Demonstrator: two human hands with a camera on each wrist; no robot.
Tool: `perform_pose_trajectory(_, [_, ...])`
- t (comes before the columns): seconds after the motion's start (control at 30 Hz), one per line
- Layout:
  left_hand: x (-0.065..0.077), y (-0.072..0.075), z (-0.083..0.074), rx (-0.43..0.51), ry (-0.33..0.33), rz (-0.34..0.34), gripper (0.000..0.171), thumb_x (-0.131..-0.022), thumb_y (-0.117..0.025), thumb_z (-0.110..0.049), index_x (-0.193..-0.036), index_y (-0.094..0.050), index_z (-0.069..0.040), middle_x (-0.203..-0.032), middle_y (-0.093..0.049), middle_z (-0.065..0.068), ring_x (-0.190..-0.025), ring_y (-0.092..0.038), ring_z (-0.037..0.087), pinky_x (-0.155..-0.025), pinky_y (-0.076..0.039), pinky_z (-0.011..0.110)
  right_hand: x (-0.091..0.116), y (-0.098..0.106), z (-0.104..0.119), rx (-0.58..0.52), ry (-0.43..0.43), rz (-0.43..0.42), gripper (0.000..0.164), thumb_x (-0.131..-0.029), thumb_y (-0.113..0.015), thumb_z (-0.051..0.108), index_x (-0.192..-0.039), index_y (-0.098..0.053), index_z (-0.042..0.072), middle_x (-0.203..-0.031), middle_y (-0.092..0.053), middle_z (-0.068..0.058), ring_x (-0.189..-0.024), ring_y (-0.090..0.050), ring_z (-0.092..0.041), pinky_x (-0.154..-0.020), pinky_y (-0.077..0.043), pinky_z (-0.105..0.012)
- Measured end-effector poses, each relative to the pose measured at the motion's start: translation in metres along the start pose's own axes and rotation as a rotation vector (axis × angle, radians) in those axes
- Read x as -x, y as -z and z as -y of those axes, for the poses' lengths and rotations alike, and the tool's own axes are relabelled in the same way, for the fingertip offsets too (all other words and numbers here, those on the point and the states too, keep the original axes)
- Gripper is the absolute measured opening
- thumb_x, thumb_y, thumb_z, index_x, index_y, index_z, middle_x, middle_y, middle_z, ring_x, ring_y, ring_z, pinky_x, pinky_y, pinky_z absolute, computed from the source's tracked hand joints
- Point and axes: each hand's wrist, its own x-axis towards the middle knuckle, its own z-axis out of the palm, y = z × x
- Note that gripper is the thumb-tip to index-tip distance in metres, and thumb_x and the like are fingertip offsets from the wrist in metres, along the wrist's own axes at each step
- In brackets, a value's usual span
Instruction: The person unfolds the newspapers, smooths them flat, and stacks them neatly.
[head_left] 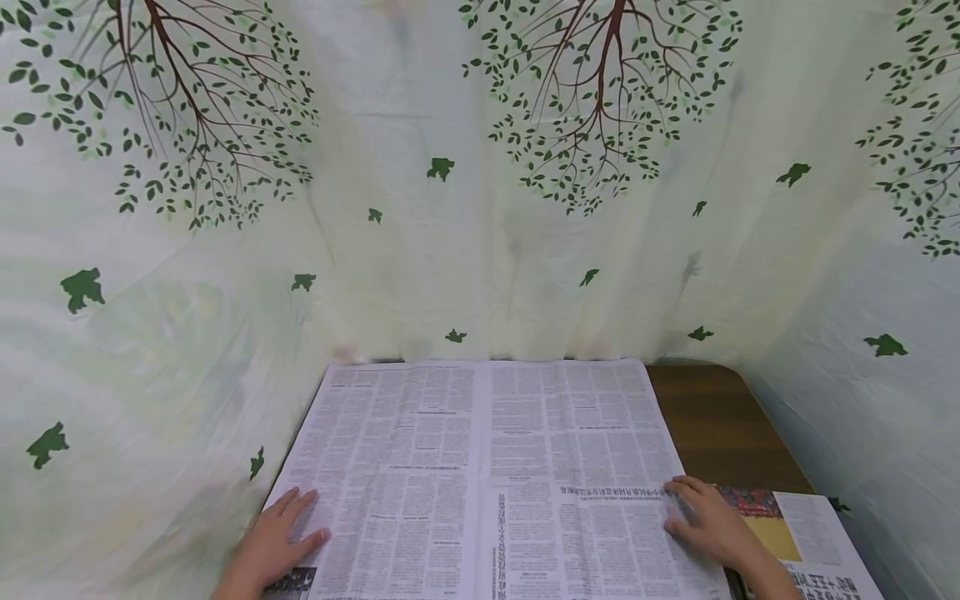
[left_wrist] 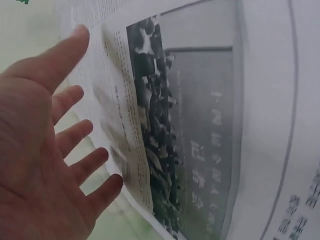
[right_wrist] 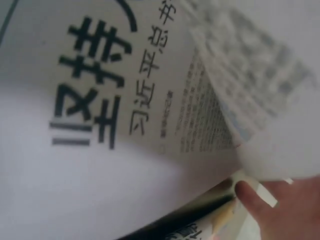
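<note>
An open newspaper (head_left: 480, 450) lies spread flat, its middle fold running away from the person. At its left edge is the left hand (head_left: 273, 540), fingers spread. The left wrist view shows that hand (left_wrist: 55, 135) with fingers apart and nothing held, beside a newspaper page with a dark photo (left_wrist: 155, 130). Over the sheet's right edge lies the right hand (head_left: 708, 525), fingers extended onto the print. In the right wrist view only part of the right hand (right_wrist: 280, 210) shows, low at the right, below a page with large characters (right_wrist: 90, 85) and blurred paper.
To the right, a second folded newspaper (head_left: 817, 533) with a red and yellow picture lies on the dark brown wooden table (head_left: 727, 425). A pale curtain (head_left: 510, 250) printed with trees and green leaves hangs behind the table and along both sides.
</note>
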Motion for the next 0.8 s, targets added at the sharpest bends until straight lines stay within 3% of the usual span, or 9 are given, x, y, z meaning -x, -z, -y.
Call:
perform_pose_trajectory(0.1, [0.0,-0.004,-0.003,0.013,0.011,0.059,0.093,-0.085,-0.071,-0.066,-0.147,-0.052,0.001,-0.151,-0.04,0.04,-0.135,-0.04,0.064,-0.102,-0.039,0.074,0.003,0.001,-0.001,-0.018,0.001,0.067,0.067,-0.086,-0.081,0.044,-0.136,-0.062,0.003,-0.145,-0.055,-0.024,-0.131,-0.052,-0.052,-0.098,-0.045,-0.068])
perform_pose_trajectory(0.2, [-0.001,-0.007,-0.003,0.015,0.036,0.097,0.097,-0.083,-0.072,-0.068,-0.147,-0.051,0.001,-0.151,-0.038,0.041,-0.135,-0.038,0.065,-0.102,-0.038,0.075,0.006,0.001,-0.002,-0.02,0.01,0.079,0.069,-0.086,-0.081,0.043,-0.138,-0.061,0.001,-0.147,-0.054,-0.024,-0.132,-0.051,-0.051,-0.1,-0.045,-0.067])
perform_pose_trajectory(0.5, [-0.002,-0.007,0.003,0.019,0.067,0.068,0.098,-0.08,-0.076,-0.066,-0.147,-0.051,0.0,-0.152,-0.036,0.041,-0.137,-0.036,0.065,-0.104,-0.037,0.074,0.008,0.0,-0.007,-0.034,0.021,0.077,0.069,-0.089,-0.079,0.041,-0.142,-0.059,0.003,-0.15,-0.052,-0.022,-0.135,-0.05,-0.05,-0.102,-0.044,-0.067])
perform_pose_trajectory(0.8, [-0.004,-0.006,0.0,0.035,0.129,0.108,0.105,-0.076,-0.076,-0.071,-0.148,-0.05,0.0,-0.154,-0.033,0.041,-0.138,-0.033,0.064,-0.106,-0.034,0.076,0.015,0.007,-0.013,-0.11,-0.023,0.096,0.065,-0.092,-0.076,0.032,-0.146,-0.054,0.002,-0.153,-0.049,-0.026,-0.138,-0.046,-0.053,-0.104,-0.043,-0.067])
